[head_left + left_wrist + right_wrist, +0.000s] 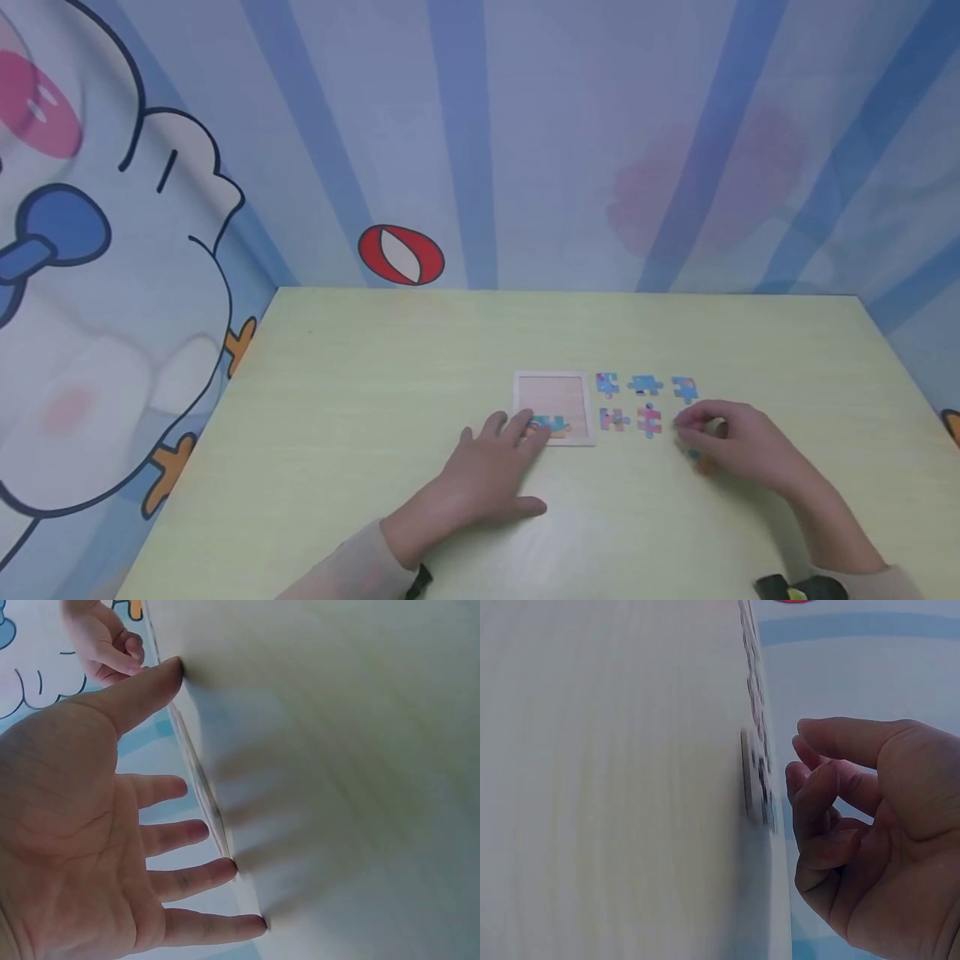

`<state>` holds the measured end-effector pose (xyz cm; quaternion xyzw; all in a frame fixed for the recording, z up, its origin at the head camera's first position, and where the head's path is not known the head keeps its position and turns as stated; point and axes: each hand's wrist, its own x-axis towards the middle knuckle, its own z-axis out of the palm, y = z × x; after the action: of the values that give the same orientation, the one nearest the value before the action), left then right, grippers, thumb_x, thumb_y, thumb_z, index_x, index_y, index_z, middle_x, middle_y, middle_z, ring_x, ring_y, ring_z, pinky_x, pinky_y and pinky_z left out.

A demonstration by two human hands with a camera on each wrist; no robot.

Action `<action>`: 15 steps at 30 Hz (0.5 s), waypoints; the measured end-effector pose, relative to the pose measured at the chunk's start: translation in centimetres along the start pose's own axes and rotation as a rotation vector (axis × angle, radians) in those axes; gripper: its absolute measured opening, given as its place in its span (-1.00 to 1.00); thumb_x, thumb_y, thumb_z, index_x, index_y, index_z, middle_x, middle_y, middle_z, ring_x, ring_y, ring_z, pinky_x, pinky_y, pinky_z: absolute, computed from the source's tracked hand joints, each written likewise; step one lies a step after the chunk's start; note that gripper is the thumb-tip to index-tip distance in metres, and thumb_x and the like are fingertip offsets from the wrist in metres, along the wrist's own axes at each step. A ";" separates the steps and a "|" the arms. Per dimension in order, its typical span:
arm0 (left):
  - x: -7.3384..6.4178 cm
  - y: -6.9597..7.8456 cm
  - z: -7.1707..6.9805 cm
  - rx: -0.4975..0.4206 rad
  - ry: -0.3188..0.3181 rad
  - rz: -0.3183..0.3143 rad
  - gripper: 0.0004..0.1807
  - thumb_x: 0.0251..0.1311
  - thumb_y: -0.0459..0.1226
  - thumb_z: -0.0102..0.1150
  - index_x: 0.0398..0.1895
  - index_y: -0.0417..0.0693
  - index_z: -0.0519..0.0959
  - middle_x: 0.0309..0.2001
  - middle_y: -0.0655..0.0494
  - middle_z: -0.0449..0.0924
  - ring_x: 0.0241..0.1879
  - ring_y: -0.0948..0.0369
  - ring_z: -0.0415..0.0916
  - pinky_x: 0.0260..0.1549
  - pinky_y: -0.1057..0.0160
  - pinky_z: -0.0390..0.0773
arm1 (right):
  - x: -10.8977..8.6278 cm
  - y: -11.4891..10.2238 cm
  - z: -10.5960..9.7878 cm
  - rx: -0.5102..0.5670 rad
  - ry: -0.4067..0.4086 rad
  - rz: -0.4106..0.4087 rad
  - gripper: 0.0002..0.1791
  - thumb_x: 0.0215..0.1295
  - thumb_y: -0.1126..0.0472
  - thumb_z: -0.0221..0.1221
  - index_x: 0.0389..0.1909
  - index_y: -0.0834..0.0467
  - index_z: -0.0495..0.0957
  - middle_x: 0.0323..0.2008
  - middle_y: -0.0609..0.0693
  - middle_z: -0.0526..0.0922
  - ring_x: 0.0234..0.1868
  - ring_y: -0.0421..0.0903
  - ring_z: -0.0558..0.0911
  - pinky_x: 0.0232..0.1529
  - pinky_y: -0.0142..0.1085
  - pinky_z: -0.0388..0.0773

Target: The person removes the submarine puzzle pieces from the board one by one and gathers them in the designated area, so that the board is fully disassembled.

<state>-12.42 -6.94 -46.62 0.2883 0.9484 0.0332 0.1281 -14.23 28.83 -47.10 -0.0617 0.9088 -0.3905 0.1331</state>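
Note:
My left hand (pixel 491 475) rests with spread fingers at the lower left of a square, pale puzzle frame (pixel 555 374). Inside the frame, joined jigsaw pieces (pixel 553 427) in blue and orange lie along the bottom, partly covered by the fingers. My right hand (pixel 738 442) hovers with loosely bent fingers over a teal and orange jigsaw piece (pixel 703 463), which it partly hides. In the right wrist view, nothing shows between thumb and fingers (pixel 814 795), and pieces (pixel 756 784) lie on the table beside them. The left wrist view shows the left fingertips (pixel 251 924) at the tabletop.
Right of the frame, loose pieces lie in two rows: blue ones (pixel 645 385) at the back, pink ones (pixel 649 421) in front. The pale table (pixel 375 358) ends at a striped wall (pixel 525 167) behind. A cartoon-printed wall (pixel 112 333) stands at the left.

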 end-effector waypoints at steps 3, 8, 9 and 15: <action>-0.3 -0.3 0.1 -0.002 0.008 -0.004 0.04 0.17 0.32 0.33 0.64 0.20 0.17 0.63 0.06 0.06 0.50 -0.12 0.16 0.21 -0.36 0.42 | 0.8 -1.1 1.0 0.021 -0.016 -0.019 -0.75 0.43 0.11 0.31 0.00 0.15 0.70 -0.26 0.00 0.66 -0.47 -0.08 0.58 -0.48 -0.25 0.58; -0.6 -0.8 0.1 0.000 0.022 -0.001 0.06 0.15 0.31 0.35 0.63 0.16 0.17 0.63 0.09 0.05 0.48 -0.12 0.18 0.17 -0.34 0.46 | 2.2 -3.2 2.7 -0.039 -0.005 -0.091 -0.80 0.40 0.10 0.34 -0.06 0.08 0.73 -0.27 -0.09 0.67 -0.40 -0.10 0.55 -0.40 -0.22 0.53; -0.7 -0.9 0.1 0.000 0.020 -0.002 0.06 0.15 0.32 0.35 0.64 0.16 0.16 0.63 0.08 0.05 0.48 -0.12 0.18 0.17 -0.34 0.46 | 2.5 -3.6 3.0 -0.043 -0.010 -0.107 -0.81 0.40 0.10 0.34 -0.07 0.07 0.72 -0.27 -0.10 0.68 -0.36 -0.11 0.56 -0.34 -0.21 0.54; -0.8 -1.3 0.1 0.004 0.005 -0.003 0.07 0.15 0.34 0.32 0.65 0.18 0.16 0.63 0.04 0.06 0.49 -0.13 0.17 0.18 -0.35 0.45 | 4.3 -5.7 5.2 -0.031 -0.033 -0.167 -0.82 0.37 0.15 0.35 -0.08 0.10 0.72 -0.27 -0.12 0.67 -0.31 -0.12 0.58 -0.22 -0.16 0.54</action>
<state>-12.43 -8.46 -46.68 0.2868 0.9492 0.0320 0.1254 -16.74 20.36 -47.24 -0.1457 0.9041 -0.3852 0.1142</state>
